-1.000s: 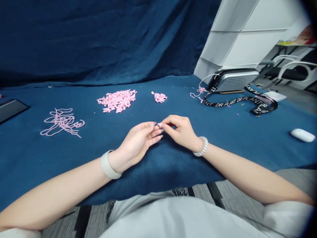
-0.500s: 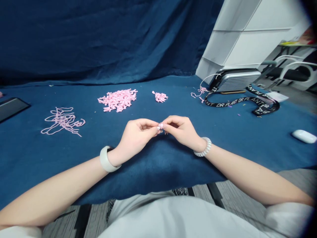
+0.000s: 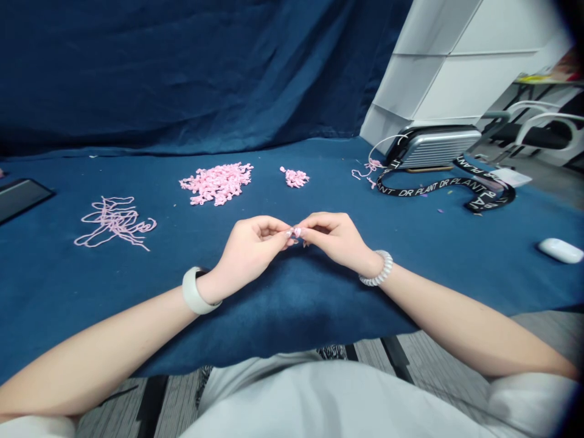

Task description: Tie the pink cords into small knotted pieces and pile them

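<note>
Recording a navy cloth [image 3: 319, 316] spread over the work surface, we note a dark blue backdrop [image 3: 182, 73] hanging behind it, a white drawer unit [image 3: 438, 73] standing ahead and to the right of the grip, and chairs [image 3: 542, 131] on a grey floor beyond it.

We find the left hand [image 3: 249, 249] and right hand [image 3: 335, 240] brought together above the cloth, each thumb and forefinger pressed in a pinch on a small pink yarn piece [image 3: 295, 232], the other fingers loosely curled. The piece sits directly between the two hands, largely hidden by the fingertips; we cannot tell which way it points or how its long axis lies.

Ahead and left of the grip lies a large heap of pink yarn pieces [image 3: 216, 184]; nearly straight ahead, a smaller heap [image 3: 294, 177]. Further left is a loose pink yarn tangle [image 3: 116, 223]. Ahead and right, a silver case [image 3: 435, 147] sits behind a black DR PLANT lanyard [image 3: 438, 190]. A white earbud case [image 3: 560, 250] rests well to the right.
</note>
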The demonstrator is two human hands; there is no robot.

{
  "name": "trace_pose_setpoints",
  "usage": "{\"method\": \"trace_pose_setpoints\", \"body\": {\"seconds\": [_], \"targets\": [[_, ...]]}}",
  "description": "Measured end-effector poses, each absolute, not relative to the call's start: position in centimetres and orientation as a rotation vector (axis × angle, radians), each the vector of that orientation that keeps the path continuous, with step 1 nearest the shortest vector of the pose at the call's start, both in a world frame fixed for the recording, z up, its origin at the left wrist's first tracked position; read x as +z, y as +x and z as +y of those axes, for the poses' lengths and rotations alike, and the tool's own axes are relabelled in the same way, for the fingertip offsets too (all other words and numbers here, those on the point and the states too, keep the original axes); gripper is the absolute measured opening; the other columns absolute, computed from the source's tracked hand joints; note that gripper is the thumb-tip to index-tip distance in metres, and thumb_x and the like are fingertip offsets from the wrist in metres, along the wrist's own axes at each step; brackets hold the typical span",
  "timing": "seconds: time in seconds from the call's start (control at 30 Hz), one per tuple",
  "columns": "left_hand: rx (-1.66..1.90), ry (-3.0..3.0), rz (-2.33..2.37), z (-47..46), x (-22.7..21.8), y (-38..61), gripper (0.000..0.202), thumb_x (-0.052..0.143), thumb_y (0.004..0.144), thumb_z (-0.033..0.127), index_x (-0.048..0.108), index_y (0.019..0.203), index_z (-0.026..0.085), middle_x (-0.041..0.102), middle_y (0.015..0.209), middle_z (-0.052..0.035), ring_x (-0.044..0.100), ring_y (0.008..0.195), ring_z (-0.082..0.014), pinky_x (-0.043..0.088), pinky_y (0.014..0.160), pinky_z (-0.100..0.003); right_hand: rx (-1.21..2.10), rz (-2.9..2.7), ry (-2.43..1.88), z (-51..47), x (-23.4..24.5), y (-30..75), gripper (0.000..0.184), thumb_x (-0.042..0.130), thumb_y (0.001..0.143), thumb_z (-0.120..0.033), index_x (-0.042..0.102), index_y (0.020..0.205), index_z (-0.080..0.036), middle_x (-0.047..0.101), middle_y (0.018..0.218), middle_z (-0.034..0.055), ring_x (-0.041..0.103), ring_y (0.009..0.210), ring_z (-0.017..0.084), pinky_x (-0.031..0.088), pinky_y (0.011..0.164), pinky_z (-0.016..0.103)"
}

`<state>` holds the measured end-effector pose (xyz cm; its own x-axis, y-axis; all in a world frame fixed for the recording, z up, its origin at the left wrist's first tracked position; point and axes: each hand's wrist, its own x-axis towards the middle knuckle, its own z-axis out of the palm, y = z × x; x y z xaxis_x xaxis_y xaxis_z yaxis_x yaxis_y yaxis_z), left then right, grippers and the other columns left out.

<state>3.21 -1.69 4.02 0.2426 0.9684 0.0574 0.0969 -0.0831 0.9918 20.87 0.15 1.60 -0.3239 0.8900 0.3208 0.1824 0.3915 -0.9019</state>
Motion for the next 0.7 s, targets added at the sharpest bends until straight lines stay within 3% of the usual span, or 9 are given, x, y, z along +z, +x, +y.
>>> {"method": "trace_pose_setpoints", "body": {"seconds": [0.47,0.7], "targets": [[1.048,1.331,1.085,-1.3,3.2,3.0,0.013,0.067,0.071,0.026,0.063,0.073,0.014,0.066,0.069,-0.004,0.062,0.067,-0.0141,0.052,0.066,-0.026,1.107,-1.685,-1.01,0.3,1.6,21.1,0.022,0.067,0.074,-0.034,0.072,0.078,-0.013,0.07,0.071,0.0051,0.059,0.054,0.01,0.05,0.054,0.023],[0.998,1.346,1.034,-1.2,2.7,2.8,0.022,0.064,0.075,0.031,0.061,0.091,0.016,0.066,0.084,-0.0054,0.064,0.08,-0.0184,0.056,0.066,-0.03,1.146,-1.688,-1.019,0.4,1.5,20.9,0.023,0.066,0.075,-0.035,0.07,0.078,-0.012,0.069,0.071,0.005,0.058,0.056,0.01,0.049,0.055,0.023]]}}
